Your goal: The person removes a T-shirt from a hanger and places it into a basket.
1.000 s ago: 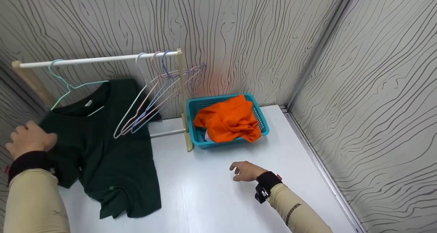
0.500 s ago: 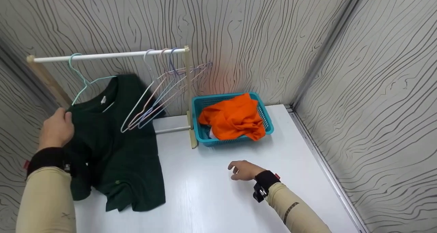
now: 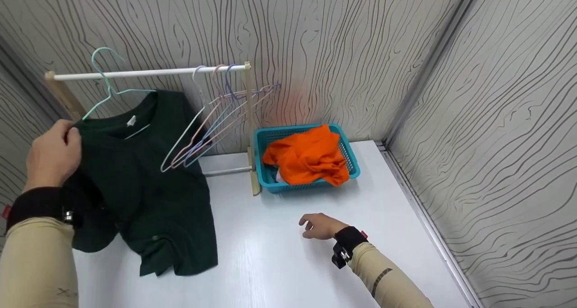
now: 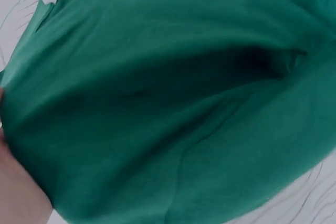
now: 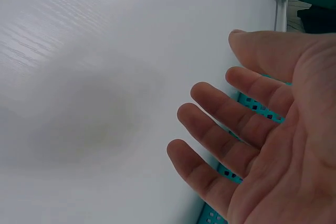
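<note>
A dark green T-shirt [image 3: 153,177] hangs on a mint-green wire hanger [image 3: 109,91] at the left in the head view. My left hand [image 3: 53,154] grips the shirt's shoulder near the hanger's left end. The hanger's hook stands above the white rod [image 3: 148,73] of a small clothes rack. Green shirt fabric [image 4: 173,129] fills most of the left wrist view, with part of my hand at the left edge. My right hand [image 3: 322,227] hovers over the table with loosely bent fingers, holding nothing. Its palm and fingers [image 5: 210,129] show in the right wrist view.
Several wire hangers [image 3: 191,150] hang at the rod's right end. Beside the rack stands a teal basket [image 3: 277,188] holding crumpled orange cloth [image 3: 309,154]. A white table [image 3: 252,254] lies below, with patterned walls [image 3: 315,51] behind and right.
My left hand has taken hold of the shirt's shoulder. The mint hanger's hook has risen from the rod to above it. My right hand has barely moved.
</note>
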Demonstrator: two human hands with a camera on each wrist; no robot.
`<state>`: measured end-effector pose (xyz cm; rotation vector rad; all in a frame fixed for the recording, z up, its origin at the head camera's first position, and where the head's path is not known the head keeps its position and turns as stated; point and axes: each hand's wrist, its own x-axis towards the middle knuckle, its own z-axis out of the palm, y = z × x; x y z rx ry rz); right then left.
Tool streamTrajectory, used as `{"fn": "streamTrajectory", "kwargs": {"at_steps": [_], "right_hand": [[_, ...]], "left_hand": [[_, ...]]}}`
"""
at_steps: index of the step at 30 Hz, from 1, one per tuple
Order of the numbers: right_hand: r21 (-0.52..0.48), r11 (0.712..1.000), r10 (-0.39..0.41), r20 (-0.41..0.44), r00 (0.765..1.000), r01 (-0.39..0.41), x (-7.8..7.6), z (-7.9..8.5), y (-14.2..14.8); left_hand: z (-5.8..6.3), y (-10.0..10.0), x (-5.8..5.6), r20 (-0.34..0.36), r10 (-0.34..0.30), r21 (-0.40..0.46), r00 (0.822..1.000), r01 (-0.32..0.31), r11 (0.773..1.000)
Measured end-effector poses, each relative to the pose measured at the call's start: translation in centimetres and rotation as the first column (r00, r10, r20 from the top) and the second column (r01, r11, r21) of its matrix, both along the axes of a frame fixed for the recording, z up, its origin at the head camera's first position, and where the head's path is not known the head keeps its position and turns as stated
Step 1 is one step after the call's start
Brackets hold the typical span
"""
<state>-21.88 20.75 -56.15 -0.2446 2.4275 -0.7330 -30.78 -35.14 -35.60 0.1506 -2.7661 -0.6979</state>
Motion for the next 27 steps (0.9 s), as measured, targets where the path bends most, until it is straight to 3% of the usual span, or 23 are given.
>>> {"fn": "streamTrajectory", "kwargs": {"at_steps": [2,4,8,15,17,22,27], "right_hand": [[-0.002,1.0,0.003,0.0,1.0,-0.003,0.1,-0.1,-0.1],[-0.004,1.0,0.008,-0.004,1.0,-0.008,0.2,-0.1,-0.2],[-0.01,1.0,0.024,-0.001,1.0,-0.024,0.4,-0.3,-0.4],[-0.008,0.999,0.051,-0.007,0.999,-0.051,0.8,-0.5,-0.4],[-0.014,0.999,0.052,-0.004,0.999,-0.052,0.8,-0.6,-0.5],[-0.034,0.998,0.057,0.0,0.998,-0.057,0.7,-0.5,-0.7],[-0.044,0.996,0.073,-0.028,0.997,-0.074,0.5,-0.1,-1.0]], "left_hand": [[-0.1,-0.3,0.6,0.02,-0.01,-0.009,1.0,0.011,1.0],[-0.6,-0.9,1.5,0.03,-0.066,0.0,0.997,0.066,0.998],[-2.4,-2.5,3.6,0.041,-0.159,0.022,0.986,0.159,0.987],[-6.7,-4.7,7.0,0.171,-0.098,0.055,0.98,0.09,0.994],[-7.5,-5.0,7.8,0.206,-0.12,0.064,0.971,0.11,0.992],[-8.1,-4.4,8.8,0.262,-0.229,0.034,0.938,0.228,0.973],[-7.3,-2.0,8.7,0.275,-0.299,-0.001,0.914,0.312,0.95]]}}
